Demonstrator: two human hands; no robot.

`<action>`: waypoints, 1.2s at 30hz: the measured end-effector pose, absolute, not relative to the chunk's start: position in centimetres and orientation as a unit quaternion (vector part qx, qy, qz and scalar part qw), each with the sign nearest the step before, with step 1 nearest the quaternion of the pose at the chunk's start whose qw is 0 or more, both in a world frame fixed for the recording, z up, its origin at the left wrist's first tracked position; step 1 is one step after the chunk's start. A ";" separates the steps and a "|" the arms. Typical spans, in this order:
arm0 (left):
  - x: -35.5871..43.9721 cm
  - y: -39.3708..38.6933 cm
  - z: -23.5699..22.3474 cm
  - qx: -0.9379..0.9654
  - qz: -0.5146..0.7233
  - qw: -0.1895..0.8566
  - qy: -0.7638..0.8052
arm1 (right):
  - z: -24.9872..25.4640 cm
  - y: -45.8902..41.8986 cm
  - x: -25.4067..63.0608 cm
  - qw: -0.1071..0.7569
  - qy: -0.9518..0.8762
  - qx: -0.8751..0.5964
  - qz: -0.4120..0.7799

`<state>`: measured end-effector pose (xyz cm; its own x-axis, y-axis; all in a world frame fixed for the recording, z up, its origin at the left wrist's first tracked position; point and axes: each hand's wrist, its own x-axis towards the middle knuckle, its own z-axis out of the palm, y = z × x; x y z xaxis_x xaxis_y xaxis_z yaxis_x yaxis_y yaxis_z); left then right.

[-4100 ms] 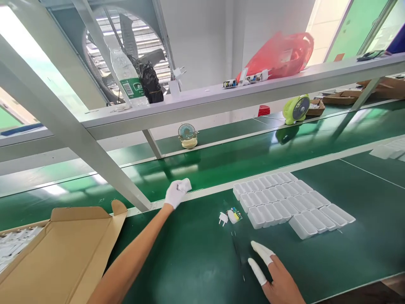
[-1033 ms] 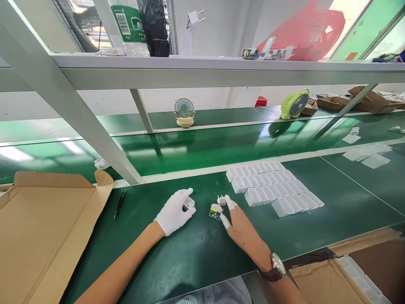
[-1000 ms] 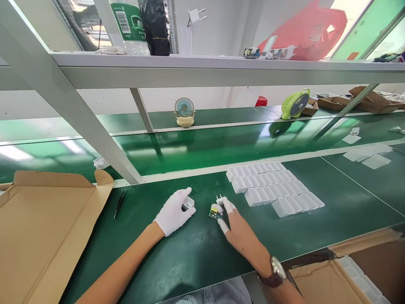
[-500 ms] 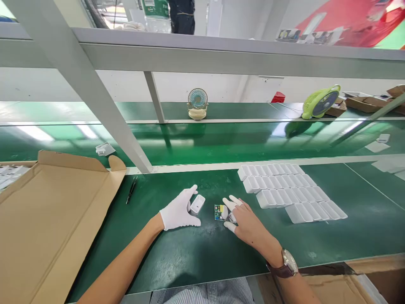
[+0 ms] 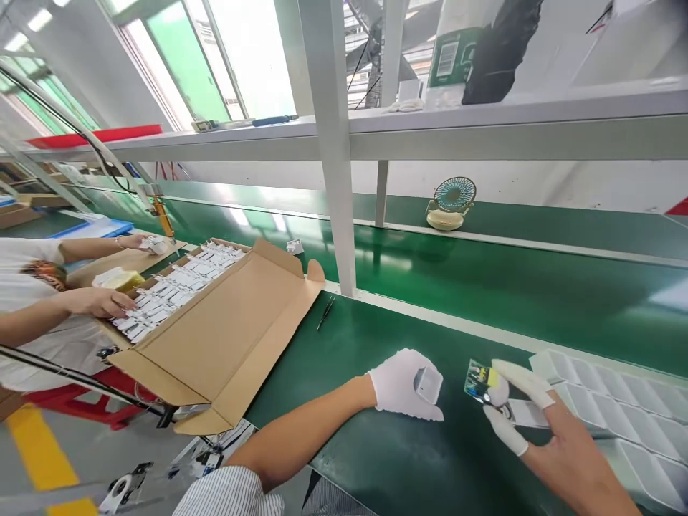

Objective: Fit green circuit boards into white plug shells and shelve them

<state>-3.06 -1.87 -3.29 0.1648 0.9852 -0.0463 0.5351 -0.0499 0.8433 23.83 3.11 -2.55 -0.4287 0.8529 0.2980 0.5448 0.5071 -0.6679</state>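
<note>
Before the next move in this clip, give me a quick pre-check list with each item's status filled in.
1. White casing in the gloved left hand: ok, between thumb and fingers.
2. Right hand thumb and index finger covered: ok, both wear white finger cots.
3. Circuit board firmly gripped: cannot tell; the fingers are around its white part, but contact is unclear.
4. Casing and circuit board apart: ok, bare bench shows between them.
5. Tweezers clear of both hands: ok, lying near the box flap.
6. Cardboard box free of other people's hands: not ok, a co-worker's hand is at its white contents.
</note>
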 end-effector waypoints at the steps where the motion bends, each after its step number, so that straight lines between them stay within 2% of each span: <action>1: -2.9 -2.1 -3.5 0.637 0.312 0.375 0.597 | -1.6 3.4 23.2 0.323 -0.805 -0.430 0.250; 4: -2.9 -2.4 -4.3 0.575 0.338 0.377 0.643 | -0.6 4.1 21.5 0.351 -0.795 -0.408 0.281; 7: -3.2 -2.1 -5.3 0.544 0.352 0.378 0.662 | -2.0 4.1 20.4 0.376 -0.787 -0.383 0.304; 12: -3.6 -1.5 -6.5 0.542 0.375 0.349 0.666 | -4.3 3.5 20.0 0.390 -0.741 -0.447 0.316; 17: -3.0 -1.0 -6.3 0.580 0.394 0.288 0.653 | -3.6 3.4 20.6 0.433 -0.805 -0.318 0.252; 22: -3.1 -0.4 -6.2 0.629 0.386 0.269 0.619 | -3.1 3.1 20.5 0.380 -0.823 -0.317 0.278; 27: -3.5 -0.2 -7.0 0.698 0.370 0.229 0.569 | -3.0 2.9 20.0 0.355 -0.871 -0.272 0.203; 30: -3.4 -0.2 -6.8 0.712 0.353 0.215 0.568 | -3.0 2.9 19.9 0.322 -0.884 -0.274 0.198; 36: -2.5 0.0 -5.0 0.721 0.304 0.218 0.584 | -3.0 2.7 19.8 0.317 -0.884 -0.271 0.213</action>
